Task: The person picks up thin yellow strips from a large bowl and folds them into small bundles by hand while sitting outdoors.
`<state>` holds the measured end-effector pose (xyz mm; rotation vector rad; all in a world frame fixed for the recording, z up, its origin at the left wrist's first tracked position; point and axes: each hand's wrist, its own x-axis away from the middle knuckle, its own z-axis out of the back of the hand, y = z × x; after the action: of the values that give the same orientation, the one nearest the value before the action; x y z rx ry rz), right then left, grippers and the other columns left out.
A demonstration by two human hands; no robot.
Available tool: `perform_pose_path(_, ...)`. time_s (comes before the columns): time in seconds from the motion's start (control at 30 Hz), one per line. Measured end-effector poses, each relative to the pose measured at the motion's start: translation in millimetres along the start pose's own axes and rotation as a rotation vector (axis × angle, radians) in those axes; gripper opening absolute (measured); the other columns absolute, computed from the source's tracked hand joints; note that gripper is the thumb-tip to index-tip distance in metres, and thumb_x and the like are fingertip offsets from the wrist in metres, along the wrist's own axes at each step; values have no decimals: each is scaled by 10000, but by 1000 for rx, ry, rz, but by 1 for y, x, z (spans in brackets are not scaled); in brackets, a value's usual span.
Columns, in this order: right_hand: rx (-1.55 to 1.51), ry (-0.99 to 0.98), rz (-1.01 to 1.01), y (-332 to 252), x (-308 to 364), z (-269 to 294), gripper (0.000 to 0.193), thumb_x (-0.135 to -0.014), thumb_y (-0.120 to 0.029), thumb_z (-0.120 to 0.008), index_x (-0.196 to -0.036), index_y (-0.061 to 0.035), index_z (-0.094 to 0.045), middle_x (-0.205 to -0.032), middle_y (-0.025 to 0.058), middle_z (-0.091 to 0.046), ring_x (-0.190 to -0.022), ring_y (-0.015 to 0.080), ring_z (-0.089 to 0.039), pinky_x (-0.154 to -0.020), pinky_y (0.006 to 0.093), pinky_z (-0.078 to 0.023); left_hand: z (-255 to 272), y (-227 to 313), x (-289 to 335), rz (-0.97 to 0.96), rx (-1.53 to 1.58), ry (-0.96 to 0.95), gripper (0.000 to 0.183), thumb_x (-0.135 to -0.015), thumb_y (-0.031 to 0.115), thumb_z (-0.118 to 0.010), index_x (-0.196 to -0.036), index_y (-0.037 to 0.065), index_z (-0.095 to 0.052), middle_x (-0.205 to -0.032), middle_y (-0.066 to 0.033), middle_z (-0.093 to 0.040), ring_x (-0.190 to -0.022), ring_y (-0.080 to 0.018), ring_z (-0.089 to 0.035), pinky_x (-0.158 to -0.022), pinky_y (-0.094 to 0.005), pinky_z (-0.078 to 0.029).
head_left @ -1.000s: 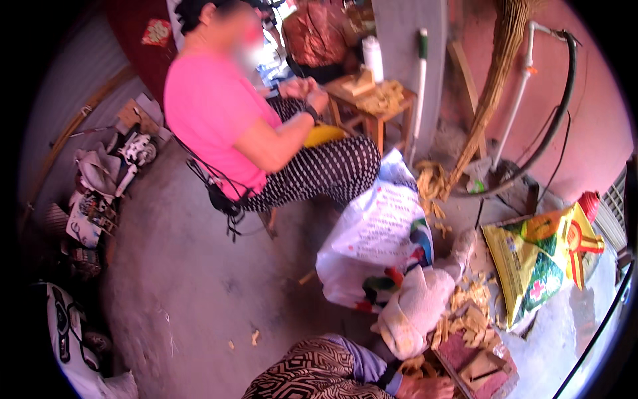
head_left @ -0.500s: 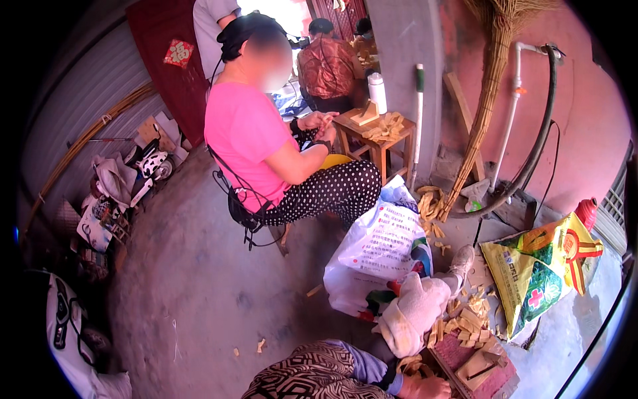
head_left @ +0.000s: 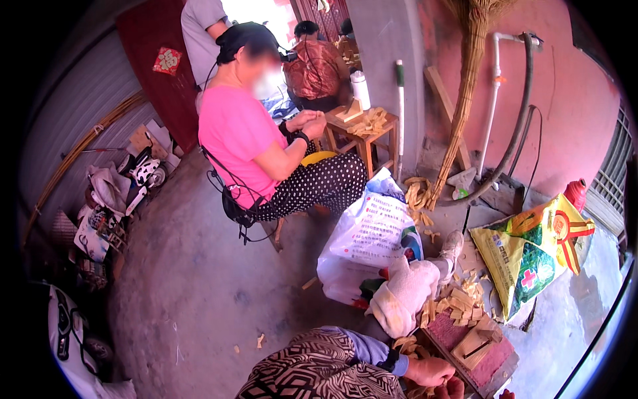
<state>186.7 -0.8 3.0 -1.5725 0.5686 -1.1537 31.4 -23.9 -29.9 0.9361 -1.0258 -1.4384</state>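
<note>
My left hand (head_left: pixel 429 371) comes out of a patterned sleeve with a purple cuff, at the bottom edge of the view. Its fingers are curled together beside a low bench (head_left: pixel 446 330) with a reddish top. Touching or very near its fingertips are the bent fingers of my right hand (head_left: pixel 453 388), mostly cut off by the lower edge. Whatever the two hands pinch is hidden. On the bench lies a flat wooden block (head_left: pixel 473 347) with a dark metal piece on it. Small wood pieces (head_left: pixel 460 303) are heaped at its far end, and curled wood strips (head_left: pixel 404 343) lie near my left wrist.
A pale cloth (head_left: pixel 405 296) covers my leg beyond the bench, next to a white printed sack (head_left: pixel 365 246). To the right lies a yellow-green bag (head_left: pixel 525 256). A person in pink (head_left: pixel 239 133) sits ahead by a wooden stool (head_left: pixel 365 141). A broom (head_left: pixel 468 86) leans on the wall.
My left hand has moved up and right into fuller view, and my right fingers have appeared beside it. The seated person's hands have risen slightly. The whole view has shifted a little.
</note>
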Motion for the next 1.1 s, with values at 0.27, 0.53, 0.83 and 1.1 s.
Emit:
perform_pose_path(0.27,-526,-71,-83,-46,-35,-25,200,-920,-124,-598,-1072,-9,-538,-966,52,-614,-807,128,-564,-656,248,-452,8,14,0,52,69,88,47,-778,35,-570,-796,50,-529,-761,-135,-577,-731,-279,-586,-628,-387,-446)
perform_pose_path(0.53,-788,-98,-62,-12,-26,-8,327,-906,-35,-581,-1224,-26,-503,-1053,35,-629,-909,93,-587,-768,223,-471,47,32,-9,-246,-261,306,74,-793,-4,-597,-850,25,-560,-770,-125,-529,-700,-320,-534,-617,-383,-439)
perform_pose_path(0.83,-542,7,-6,-9,-13,-10,326,-857,39,-604,-1173,-2,-540,-1000,26,-634,-872,69,-588,-756,197,-472,48,31,2,254,494,2,135,-913,65,-565,-1010,-22,-603,-830,-28,-623,-725,-97,-549,-680,-253,-472)
perform_pose_path(1.1,-164,-141,118,-41,-4,-14,399,-778,118,-628,-1141,-43,-585,-903,-29,-570,-798,50,-522,-720,193,-451,64,24,0,429,686,-229,157,-893,64,-563,-1024,-7,-614,-873,41,-586,-722,-15,-501,-635,-175,-420)
